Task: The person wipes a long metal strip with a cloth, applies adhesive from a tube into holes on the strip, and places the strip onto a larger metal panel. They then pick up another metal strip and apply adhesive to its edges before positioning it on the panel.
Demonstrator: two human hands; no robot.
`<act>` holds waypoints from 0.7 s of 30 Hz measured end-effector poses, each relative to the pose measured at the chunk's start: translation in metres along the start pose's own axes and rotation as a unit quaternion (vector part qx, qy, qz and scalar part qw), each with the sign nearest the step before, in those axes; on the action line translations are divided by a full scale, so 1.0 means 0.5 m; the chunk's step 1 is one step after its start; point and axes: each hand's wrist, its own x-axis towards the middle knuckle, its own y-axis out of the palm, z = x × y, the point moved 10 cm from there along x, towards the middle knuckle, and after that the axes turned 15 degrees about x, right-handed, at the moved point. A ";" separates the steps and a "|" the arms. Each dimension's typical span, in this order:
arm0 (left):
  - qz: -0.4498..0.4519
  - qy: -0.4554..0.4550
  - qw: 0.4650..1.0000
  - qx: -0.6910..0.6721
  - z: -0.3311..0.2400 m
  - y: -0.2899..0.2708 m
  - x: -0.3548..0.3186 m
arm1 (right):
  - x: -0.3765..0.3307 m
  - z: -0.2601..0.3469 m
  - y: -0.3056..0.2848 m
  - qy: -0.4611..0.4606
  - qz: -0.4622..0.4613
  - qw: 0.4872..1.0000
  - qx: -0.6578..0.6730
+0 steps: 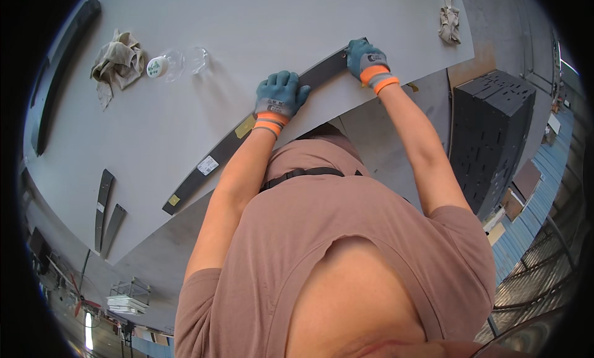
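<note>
A long dark grey metal bar point(230, 147) with paper labels and yellow stickers lies slantwise along the near edge of the white table point(204, 120). My left hand point(281, 95), in a blue-grey work glove with an orange cuff, is on the bar right of its middle, fingers bent over the far edge and thumb toward the right. At the bar's far right end, my right hand point(366, 58), gloved alike, is closed around the end. Its fingertips are partly hidden.
A crumpled cloth point(119, 61) and a clear plastic bottle point(179, 63) lie at the far left. Long dark profiles point(57, 67) rest along the left edge, two short bars point(104, 203) nearer. Another rag point(450, 25) hangs far right. Stacked dark panels point(489, 132) stand beside the table.
</note>
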 end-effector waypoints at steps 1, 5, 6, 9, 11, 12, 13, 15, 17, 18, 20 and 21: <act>0.001 -0.002 1.000 -0.001 0.002 0.001 -0.001 | -0.016 0.020 0.003 -0.010 0.006 1.000 0.011; 0.016 -0.004 1.000 0.004 0.002 0.000 0.000 | -0.073 -0.028 -0.047 0.080 -0.153 0.978 0.120; 0.018 -0.003 1.000 0.002 0.001 0.000 0.002 | -0.088 -0.039 -0.065 0.062 -0.220 0.965 0.124; 0.022 -0.001 1.000 0.000 0.002 0.002 0.004 | -0.081 -0.046 -0.080 0.075 -0.186 0.974 0.102; 0.019 0.000 1.000 -0.004 0.001 -0.001 0.003 | -0.066 -0.030 -0.083 0.066 -0.152 0.983 0.083; 0.022 0.001 1.000 -0.004 -0.001 -0.001 0.005 | -0.054 -0.031 -0.079 0.065 -0.139 0.985 0.075; 0.026 0.002 1.000 -0.003 -0.003 -0.002 0.007 | -0.043 -0.033 -0.075 0.063 -0.126 0.988 0.067; 0.026 0.001 1.000 -0.002 -0.001 -0.001 0.005 | -0.031 -0.032 -0.065 0.055 -0.124 0.989 0.055; 0.020 -0.001 1.000 -0.002 -0.002 -0.003 0.004 | -0.026 -0.030 -0.055 0.043 -0.129 0.990 0.047; 0.023 -0.001 1.000 -0.001 -0.002 -0.002 0.004 | -0.026 -0.029 -0.051 0.036 -0.135 0.989 0.046; 0.027 0.000 1.000 0.000 -0.001 -0.001 0.006 | -0.021 -0.030 -0.044 0.046 -0.133 0.990 0.025; 0.029 0.001 1.000 0.002 -0.001 0.001 0.003 | -0.017 -0.029 -0.037 0.065 -0.126 0.990 0.004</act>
